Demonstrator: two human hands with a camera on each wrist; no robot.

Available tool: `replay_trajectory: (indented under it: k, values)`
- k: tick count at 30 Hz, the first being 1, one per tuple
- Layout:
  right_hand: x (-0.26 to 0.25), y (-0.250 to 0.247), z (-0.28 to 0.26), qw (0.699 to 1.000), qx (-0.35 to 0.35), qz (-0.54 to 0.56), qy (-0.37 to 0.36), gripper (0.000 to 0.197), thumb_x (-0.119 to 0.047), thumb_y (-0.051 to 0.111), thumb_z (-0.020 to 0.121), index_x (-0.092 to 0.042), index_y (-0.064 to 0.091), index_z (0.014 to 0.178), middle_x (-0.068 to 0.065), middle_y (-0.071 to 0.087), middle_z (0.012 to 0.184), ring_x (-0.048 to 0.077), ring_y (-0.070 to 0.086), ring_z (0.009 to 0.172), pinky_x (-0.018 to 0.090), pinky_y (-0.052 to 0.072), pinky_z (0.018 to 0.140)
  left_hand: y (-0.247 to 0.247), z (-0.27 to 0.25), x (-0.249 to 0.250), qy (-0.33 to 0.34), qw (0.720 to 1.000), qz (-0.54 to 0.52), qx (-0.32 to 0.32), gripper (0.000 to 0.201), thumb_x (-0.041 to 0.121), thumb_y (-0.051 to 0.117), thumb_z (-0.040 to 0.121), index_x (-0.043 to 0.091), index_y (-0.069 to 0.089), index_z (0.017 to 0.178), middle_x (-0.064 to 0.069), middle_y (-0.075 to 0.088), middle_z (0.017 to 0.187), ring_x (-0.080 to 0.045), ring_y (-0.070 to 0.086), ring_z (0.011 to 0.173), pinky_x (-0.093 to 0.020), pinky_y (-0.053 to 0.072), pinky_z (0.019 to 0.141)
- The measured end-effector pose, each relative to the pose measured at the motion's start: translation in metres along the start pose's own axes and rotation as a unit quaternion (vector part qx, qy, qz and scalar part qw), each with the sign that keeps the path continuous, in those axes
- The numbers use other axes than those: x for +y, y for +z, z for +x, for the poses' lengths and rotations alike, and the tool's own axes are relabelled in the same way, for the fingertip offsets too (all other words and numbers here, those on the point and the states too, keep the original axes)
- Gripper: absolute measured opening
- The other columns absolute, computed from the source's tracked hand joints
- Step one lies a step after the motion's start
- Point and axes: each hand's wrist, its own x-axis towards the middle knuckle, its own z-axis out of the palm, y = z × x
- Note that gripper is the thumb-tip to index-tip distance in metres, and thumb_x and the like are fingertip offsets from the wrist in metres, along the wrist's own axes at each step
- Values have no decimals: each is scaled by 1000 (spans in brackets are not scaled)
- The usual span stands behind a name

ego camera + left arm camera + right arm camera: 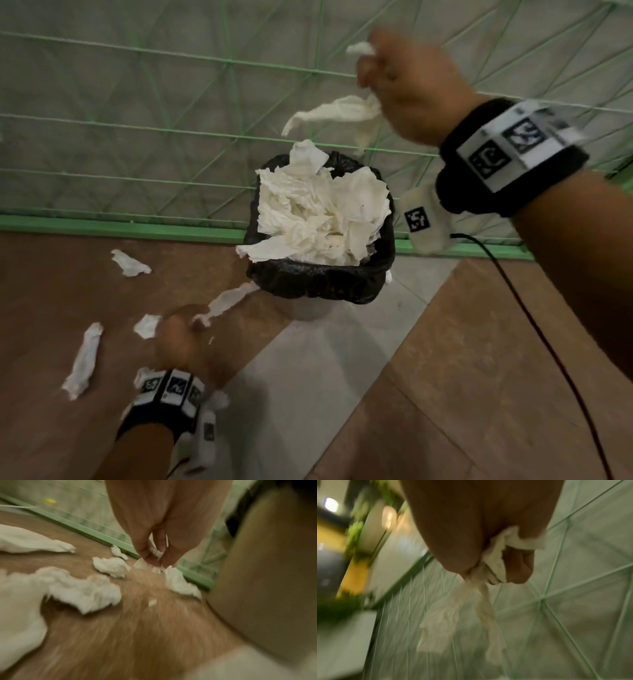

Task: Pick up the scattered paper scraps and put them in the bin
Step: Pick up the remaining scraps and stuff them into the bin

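The floor (445, 359), brown and grey tiled, runs under both hands to a green-framed wall panel (137, 144). Below and to the left of the right grip stands the bin (318, 284), lined with a black bag and heaped over its rim with crumpled white paper (318, 216). The right hand (407, 85) is raised above the bin's far right side, fingers curled tight round a bunch of paper scraps (335, 111); a long strip trails from the grip down and left toward the bin, and a small wad pokes out above the fingers. The left hand (176, 337) is low at the floor, fingertips (150, 559) pinched together on a small scrap (157, 553). More loose scraps (84, 363) lie on the floor just left of that grip, one long piece (227, 301) stretches between it and the bin, and another (130, 263) lies farther off near the panel.
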Motion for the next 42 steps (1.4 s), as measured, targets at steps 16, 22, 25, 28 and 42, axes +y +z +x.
replay_trajectory:
  k: [16,22,25,28,42]
  values:
    - [8,63,-20,945,-285,154,34,42,-38,28,99,-21,47,132,-7,48,132,12,44,120,28,29,110,-161,-21,241,447,874,-186,34,15,25,71,85,29,70,100,4,60,109,-11,64,95,-23,53,82]
    - [78,41,-14,938,-41,311,148,12,-23,44,81,-22,56,83,8,55,96,23,55,86,35,47,79,-70,-27,245,440,894,17,-82,14,11,67,86,22,75,90,5,46,102,-10,55,90,-25,54,79]
    - [136,85,-46,940,-101,201,257,12,-22,47,84,-20,54,76,14,56,90,26,55,80,25,43,62,-40,-22,231,434,889,102,-105,18,8,61,87,19,74,92,3,47,100,-13,54,91,-32,51,81]
    - [181,153,-100,923,-268,9,276,19,-13,52,86,-16,64,101,15,61,120,31,59,110,34,46,89,-23,-24,226,431,881,162,-112,21,3,56,86,15,72,92,3,51,100,-19,53,97,-36,44,83]
    - [169,248,-194,900,-369,-139,186,25,-9,54,87,-5,67,107,16,63,112,33,62,105,34,50,88,-91,-4,167,285,948,-84,118,25,24,55,74,24,66,96,2,46,105,-23,50,107,-37,41,98]
